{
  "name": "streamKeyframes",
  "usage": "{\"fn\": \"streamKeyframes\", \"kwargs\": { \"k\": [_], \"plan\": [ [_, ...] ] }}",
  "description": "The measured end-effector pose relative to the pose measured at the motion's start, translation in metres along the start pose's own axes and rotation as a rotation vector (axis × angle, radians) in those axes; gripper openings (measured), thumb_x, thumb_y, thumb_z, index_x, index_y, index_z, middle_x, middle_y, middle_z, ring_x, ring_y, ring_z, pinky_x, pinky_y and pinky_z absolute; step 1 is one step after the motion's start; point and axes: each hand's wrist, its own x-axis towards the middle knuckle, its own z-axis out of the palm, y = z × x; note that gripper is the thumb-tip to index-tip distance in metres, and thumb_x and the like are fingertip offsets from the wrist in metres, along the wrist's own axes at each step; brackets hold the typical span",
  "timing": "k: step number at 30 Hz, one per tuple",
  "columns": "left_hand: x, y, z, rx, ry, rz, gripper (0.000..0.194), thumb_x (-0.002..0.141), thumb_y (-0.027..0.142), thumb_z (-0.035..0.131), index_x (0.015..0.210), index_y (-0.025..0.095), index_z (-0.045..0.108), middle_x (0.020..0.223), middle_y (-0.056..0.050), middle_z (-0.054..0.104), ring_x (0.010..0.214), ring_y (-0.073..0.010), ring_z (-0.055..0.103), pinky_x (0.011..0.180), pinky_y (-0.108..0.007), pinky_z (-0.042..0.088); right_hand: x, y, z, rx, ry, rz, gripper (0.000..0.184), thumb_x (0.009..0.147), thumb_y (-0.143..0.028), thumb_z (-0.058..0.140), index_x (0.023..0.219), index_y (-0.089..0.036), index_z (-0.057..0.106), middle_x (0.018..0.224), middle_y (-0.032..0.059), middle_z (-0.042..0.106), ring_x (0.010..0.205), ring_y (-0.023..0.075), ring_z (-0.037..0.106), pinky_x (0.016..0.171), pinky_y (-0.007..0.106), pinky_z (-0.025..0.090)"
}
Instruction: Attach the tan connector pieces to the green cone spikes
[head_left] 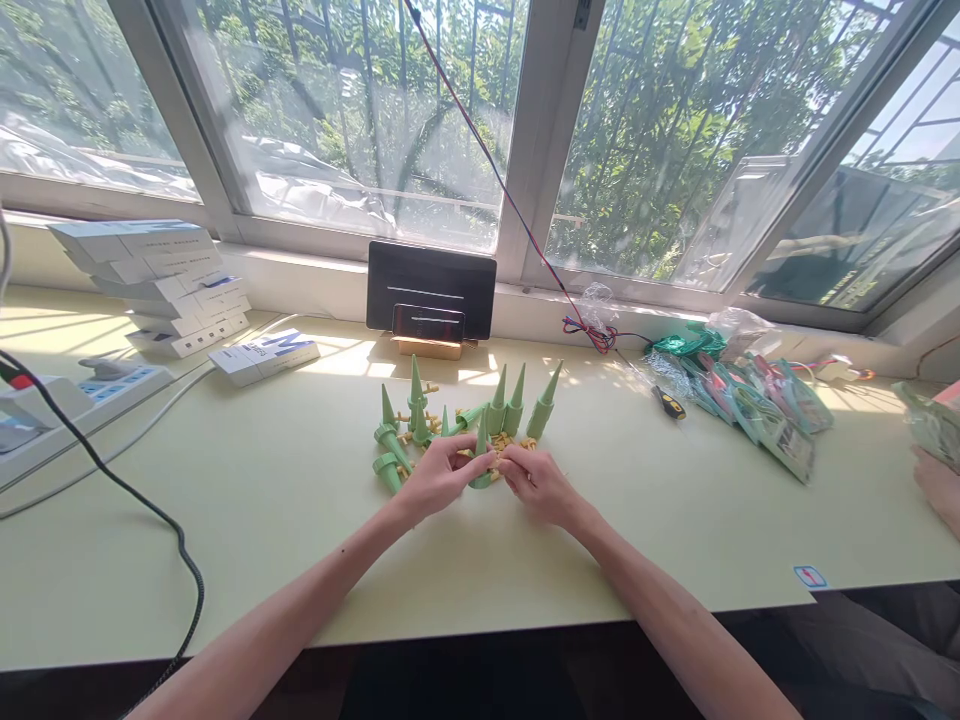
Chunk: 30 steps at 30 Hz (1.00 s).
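Several pointed pale-green cones (pixel 514 410) stand beyond the left hand (pixel 441 474), which grips another green cone (pixel 481 434); whether the right hand (pixel 541 486) pinches anything is hidden.

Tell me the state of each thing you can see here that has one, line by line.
Left hand: closed on green spike
Green spike: upright, held
Right hand: fingers bunched, grip contents unclear
Three rear-right spikes: standing
Tablet: upright, screen dark
Phone: propped before tablet
Box stack: uneven
Single box: lying flat
Packets: overlapping
Yellow-black tool: lying down
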Motion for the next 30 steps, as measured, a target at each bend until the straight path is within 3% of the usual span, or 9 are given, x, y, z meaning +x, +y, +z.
{"fn": "streamKeyframes", "kwargs": {
  "k": [6,14,25,30],
  "plan": [
    [-0.001,-0.001,0.001,0.006,-0.021,0.067,0.031,0.087,0.044,0.067,0.085,0.014,0.065,0.056,0.006,0.03,0.049,-0.0055,0.023,0.04,-0.019,0.018,0.0,-0.001,0.0,-0.013,0.016,-0.01,0.038,0.101,-0.039,0.039,0.068,-0.022,0.028,0.059,-0.0049,0.029,0.054,0.0124,0.026,0.053,0.027,0.023],
    [-0.002,-0.008,0.001,0.093,-0.013,0.118,0.029,0.09,0.043,0.064,0.086,0.014,0.062,0.059,0.005,0.032,0.052,-0.0073,0.029,0.044,-0.021,0.024,0.0,-0.002,0.001,0.009,0.006,0.006,0.04,0.102,-0.04,0.035,0.066,-0.023,0.026,0.056,-0.0048,0.029,0.052,0.0125,0.026,0.051,0.028,0.022],
    [-0.003,-0.01,0.005,0.333,0.091,0.346,0.023,0.094,0.035,0.058,0.083,0.015,0.061,0.061,0.004,0.036,0.055,-0.0095,0.029,0.05,-0.023,0.025,-0.001,0.002,0.003,0.049,0.012,0.039,0.046,0.103,-0.047,0.032,0.064,-0.023,0.03,0.053,-0.0039,0.035,0.05,0.0127,0.031,0.05,0.028,0.025],
    [-0.003,-0.014,0.006,0.432,0.125,0.455,0.029,0.094,0.029,0.056,0.069,0.018,0.047,0.062,0.004,0.034,0.057,-0.0108,0.031,0.053,-0.025,0.028,-0.001,-0.002,0.003,0.076,0.015,0.054,0.048,0.103,-0.046,0.032,0.062,-0.022,0.032,0.052,-0.0037,0.036,0.051,0.0126,0.032,0.05,0.027,0.027]
  ]
}}
